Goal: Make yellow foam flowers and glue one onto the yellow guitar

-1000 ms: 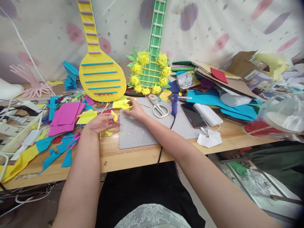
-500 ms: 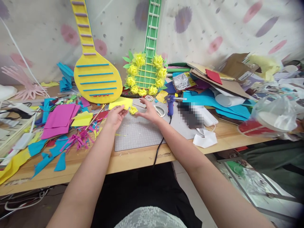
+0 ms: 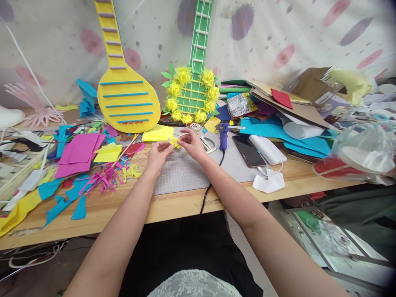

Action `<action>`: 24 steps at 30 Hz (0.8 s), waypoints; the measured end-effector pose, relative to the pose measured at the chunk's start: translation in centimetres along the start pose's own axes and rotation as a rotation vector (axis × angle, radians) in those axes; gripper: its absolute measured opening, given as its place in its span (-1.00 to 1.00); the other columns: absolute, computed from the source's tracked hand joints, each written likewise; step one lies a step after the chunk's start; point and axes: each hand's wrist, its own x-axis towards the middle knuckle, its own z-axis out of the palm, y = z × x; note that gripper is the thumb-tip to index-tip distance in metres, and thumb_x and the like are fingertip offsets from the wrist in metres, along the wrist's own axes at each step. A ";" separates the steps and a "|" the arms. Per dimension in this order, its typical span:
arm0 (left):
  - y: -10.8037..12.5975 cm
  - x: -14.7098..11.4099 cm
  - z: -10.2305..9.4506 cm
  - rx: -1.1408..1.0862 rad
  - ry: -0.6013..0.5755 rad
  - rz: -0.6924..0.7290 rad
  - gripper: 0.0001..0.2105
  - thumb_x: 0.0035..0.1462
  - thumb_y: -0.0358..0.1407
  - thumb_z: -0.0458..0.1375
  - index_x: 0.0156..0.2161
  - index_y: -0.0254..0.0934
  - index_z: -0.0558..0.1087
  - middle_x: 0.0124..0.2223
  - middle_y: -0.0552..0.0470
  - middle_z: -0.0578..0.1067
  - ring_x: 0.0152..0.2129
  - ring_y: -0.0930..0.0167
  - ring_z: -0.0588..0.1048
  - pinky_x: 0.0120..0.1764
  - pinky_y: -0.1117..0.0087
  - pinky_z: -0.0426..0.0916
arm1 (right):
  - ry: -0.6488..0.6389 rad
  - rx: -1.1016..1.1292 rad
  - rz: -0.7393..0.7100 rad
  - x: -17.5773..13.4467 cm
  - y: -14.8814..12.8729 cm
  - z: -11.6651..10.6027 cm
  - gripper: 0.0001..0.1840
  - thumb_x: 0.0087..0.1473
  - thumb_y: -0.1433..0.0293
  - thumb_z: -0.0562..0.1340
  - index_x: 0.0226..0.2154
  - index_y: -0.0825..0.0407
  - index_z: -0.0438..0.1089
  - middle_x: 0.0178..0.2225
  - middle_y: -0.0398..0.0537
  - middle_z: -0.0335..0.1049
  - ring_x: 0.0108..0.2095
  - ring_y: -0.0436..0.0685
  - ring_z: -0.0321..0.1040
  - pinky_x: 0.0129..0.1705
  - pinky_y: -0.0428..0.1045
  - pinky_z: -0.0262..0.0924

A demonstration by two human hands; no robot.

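A small yellow paper flower (image 3: 175, 142) is between my two hands, above the grey cutting mat (image 3: 182, 173). My left hand (image 3: 158, 157) has its fingertips closed at the flower's left side. From the right, my right hand (image 3: 192, 145) pinches the flower between thumb and fingers. Just behind them lies a yellow paper sheet (image 3: 158, 133). Scissors (image 3: 208, 144), partly hidden by my right hand, rest on the mat. A purple hot glue gun (image 3: 223, 138) stands to their right, its black cord running over the table edge.
Behind the mat lean a yellow paper instrument (image 3: 128, 99) and a green one (image 3: 199, 53) ringed with yellow flowers. Magenta sheets (image 3: 78, 152) and paper scraps cover the left. A phone (image 3: 249, 150), white power bank (image 3: 267, 150) and stacked blue sheets (image 3: 306, 142) lie right.
My left hand has let go of the yellow sheet, which now lies on the table, and moved to the flower. My right hand has closed on the flower.
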 end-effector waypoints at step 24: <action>-1.1 -2.3 -0.6 1.304 -0.019 0.578 -0.36 0.06 -0.12 0.08 0.21 -0.38 0.11 0.26 -0.32 0.10 0.25 0.08 -0.05 0.21 -0.09 -0.36 | 0.066 0.163 0.056 -0.7 0.5 -1.0 -0.61 -0.15 0.39 0.27 -0.20 -0.04 0.21 -0.43 -0.21 0.35 -0.41 -0.01 0.32 -0.23 -0.02 0.25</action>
